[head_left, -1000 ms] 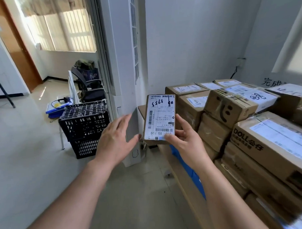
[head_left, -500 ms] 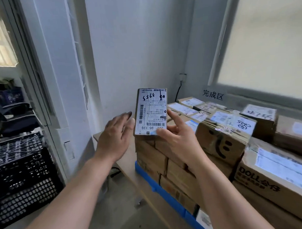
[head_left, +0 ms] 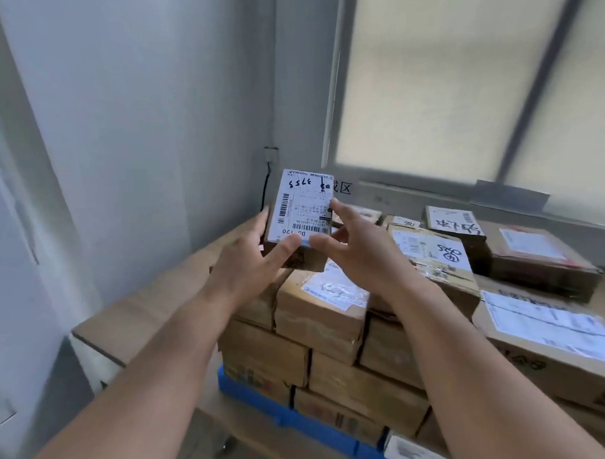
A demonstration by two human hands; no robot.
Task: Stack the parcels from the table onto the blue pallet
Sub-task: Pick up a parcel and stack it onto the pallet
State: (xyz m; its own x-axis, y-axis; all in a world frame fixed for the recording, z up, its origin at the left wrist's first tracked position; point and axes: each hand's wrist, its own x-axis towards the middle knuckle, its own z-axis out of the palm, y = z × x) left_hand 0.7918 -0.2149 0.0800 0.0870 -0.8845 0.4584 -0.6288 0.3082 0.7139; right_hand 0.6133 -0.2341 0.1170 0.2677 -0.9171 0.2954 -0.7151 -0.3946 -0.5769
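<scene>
Hands outstretched: left hand [head_left: 245, 262] and right hand [head_left: 360, 258] both grip the parcel [head_left: 304, 208].

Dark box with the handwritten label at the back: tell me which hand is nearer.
Right. The right hand lies left of the dark box; the left hand is farther left, beyond the small parcel both hold.

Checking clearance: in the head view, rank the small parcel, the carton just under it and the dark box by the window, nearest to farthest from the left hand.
1. Small parcel: gripped by the left hand.
2. Carton: just below it.
3. Dark box: far right, by the window.
</scene>
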